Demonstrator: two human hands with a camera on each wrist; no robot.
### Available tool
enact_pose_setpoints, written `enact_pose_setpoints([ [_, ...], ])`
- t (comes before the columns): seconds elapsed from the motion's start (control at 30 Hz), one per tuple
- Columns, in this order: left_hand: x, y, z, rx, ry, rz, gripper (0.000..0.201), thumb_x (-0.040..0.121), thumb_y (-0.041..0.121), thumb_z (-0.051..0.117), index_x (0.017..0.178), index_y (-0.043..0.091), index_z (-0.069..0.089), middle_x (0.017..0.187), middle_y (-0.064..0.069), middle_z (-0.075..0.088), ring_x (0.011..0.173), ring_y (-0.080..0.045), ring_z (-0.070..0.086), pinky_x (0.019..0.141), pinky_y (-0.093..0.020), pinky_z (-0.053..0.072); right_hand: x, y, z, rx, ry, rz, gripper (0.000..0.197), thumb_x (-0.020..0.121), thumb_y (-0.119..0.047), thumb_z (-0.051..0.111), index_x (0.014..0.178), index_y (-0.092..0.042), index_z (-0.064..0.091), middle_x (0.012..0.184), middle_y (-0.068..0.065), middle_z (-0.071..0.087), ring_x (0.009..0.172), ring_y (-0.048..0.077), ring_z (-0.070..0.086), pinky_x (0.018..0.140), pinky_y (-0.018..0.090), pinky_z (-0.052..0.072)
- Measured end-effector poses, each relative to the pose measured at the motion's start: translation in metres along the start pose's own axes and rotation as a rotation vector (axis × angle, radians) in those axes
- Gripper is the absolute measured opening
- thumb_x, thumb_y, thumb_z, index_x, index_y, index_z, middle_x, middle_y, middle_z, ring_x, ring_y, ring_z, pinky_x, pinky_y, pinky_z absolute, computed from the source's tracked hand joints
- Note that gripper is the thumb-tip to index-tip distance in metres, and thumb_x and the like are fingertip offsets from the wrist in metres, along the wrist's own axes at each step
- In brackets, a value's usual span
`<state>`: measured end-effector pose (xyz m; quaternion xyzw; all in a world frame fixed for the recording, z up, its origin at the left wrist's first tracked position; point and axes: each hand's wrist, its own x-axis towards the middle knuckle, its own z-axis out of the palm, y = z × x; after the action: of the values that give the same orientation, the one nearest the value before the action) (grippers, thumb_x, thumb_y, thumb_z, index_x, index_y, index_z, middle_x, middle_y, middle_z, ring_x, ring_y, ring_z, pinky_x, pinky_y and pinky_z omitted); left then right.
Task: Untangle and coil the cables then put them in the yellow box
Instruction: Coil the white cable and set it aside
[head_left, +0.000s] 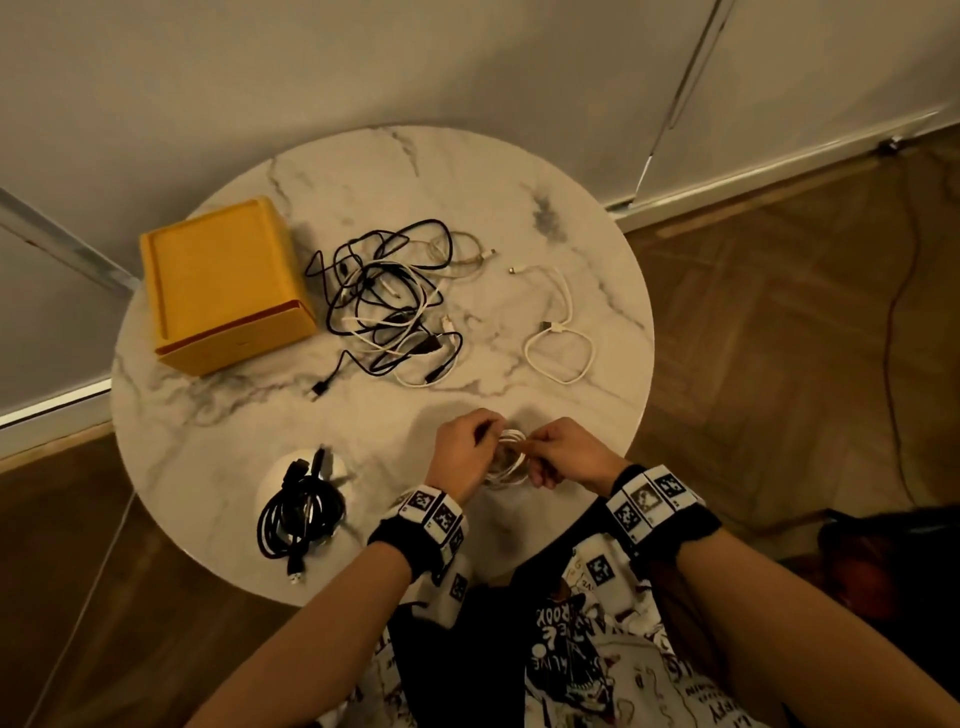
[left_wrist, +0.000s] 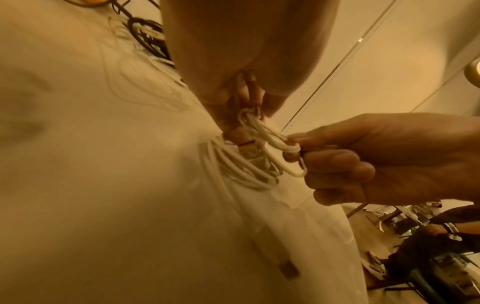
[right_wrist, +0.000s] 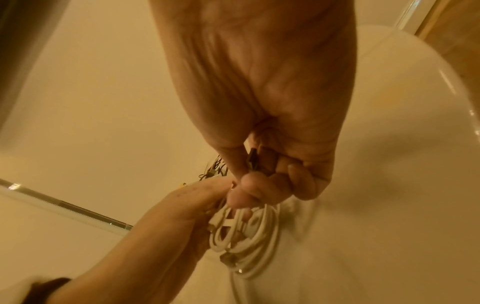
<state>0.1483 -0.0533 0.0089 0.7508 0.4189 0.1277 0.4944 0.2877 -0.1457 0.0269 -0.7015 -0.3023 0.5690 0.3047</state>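
Step in hand: securing a white coil (head_left: 506, 457); judged to be the tail end being wrapped round the loops so the bundle keeps its shape.
Left hand (head_left: 465, 449): fingers curled, pinching the loops at one side, judged to steady the bundle while the other hand works.
Right hand (head_left: 563, 457): thumb and fingers pinching a short run of the same cable, drawn taut across the loops; the right wrist view shows a dark plug tucked under the thumb.
Coil position: between the two hands, low over the near edge of the table (head_left: 363, 171); the left wrist view shows some loops lying on the top.
Box (head_left: 223, 283): far left of the table, close to the rim and well apart from the hands; whether it stands open cannot be told.
Tangle (head_left: 387, 299): black and white cables knotted together just right of the box, not yet sorted.
Loose white cable (head_left: 558, 332): alone on the right, apart from the tangle.
Black coil (head_left: 298, 512): already wound, near left, close to the edge and not yet boxed.
Open room: bare marble between the hands and the tangle gives a path toward the box.
Risk: judged that the black coil could be knocked off the rim by the left forearm.
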Motion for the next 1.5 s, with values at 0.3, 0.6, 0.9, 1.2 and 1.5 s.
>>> enact_pose_setpoints([
  [0.3,-0.009,-0.021,-0.022,0.211,-0.018,0.127,0.026,0.080,0.020,0.074,0.105,0.018,0.074,0.098,0.000,0.069,0.093,-0.017,0.063,0.088,-0.028,0.049,0.007,0.000,0.010,-0.289,0.044,-0.006,0.038,0.097,-0.018,0.048,0.061,-0.011,0.058,0.049,0.007,0.062,0.040,0.020,0.053,0.052,0.032,0.049],
  [0.6,-0.013,-0.026,-0.021,0.186,-0.006,0.031,0.038,0.074,0.036,0.079,0.106,0.018,0.072,0.100,0.001,0.060,0.090,-0.017,0.062,0.087,-0.031,0.050,0.009,-0.007,0.011,-0.578,0.152,-0.107,0.027,0.099,-0.023,0.049,0.082,-0.007,0.061,0.059,0.005,0.061,0.046,0.019,0.059,0.055,0.028,0.050],
  [0.9,-0.019,-0.026,-0.030,0.346,-0.106,0.032,0.023,0.079,0.033,0.065,0.098,0.021,0.070,0.092,-0.001,0.060,0.085,-0.023,0.061,0.075,-0.037,0.051,0.008,-0.006,0.006,-0.504,0.131,-0.062,0.031,0.096,-0.022,0.054,0.066,-0.015,0.056,0.053,0.012,0.062,0.039,0.017,0.057,0.052,0.035,0.054],
  [1.2,0.005,-0.043,-0.075,0.540,0.014,-0.124,0.008,0.083,0.013,0.061,0.082,0.009,0.067,0.088,-0.017,0.067,0.088,-0.036,0.062,0.077,-0.039,0.048,0.007,-0.001,-0.005,-0.417,0.209,0.018,0.034,0.096,-0.013,0.051,0.063,-0.009,0.057,0.049,0.010,0.061,0.034,0.012,0.053,0.042,0.027,0.048],
  [1.5,-0.008,-0.006,-0.039,0.390,-0.092,0.077,0.003,0.074,0.013,0.068,0.076,0.010,0.067,0.078,-0.010,0.069,0.076,-0.029,0.063,0.068,-0.034,0.049,0.017,-0.019,0.018,-0.503,0.041,0.028,0.021,0.086,-0.009,0.046,0.081,0.002,0.063,0.074,0.022,0.071,0.063,0.026,0.066,0.058,0.030,0.050],
])
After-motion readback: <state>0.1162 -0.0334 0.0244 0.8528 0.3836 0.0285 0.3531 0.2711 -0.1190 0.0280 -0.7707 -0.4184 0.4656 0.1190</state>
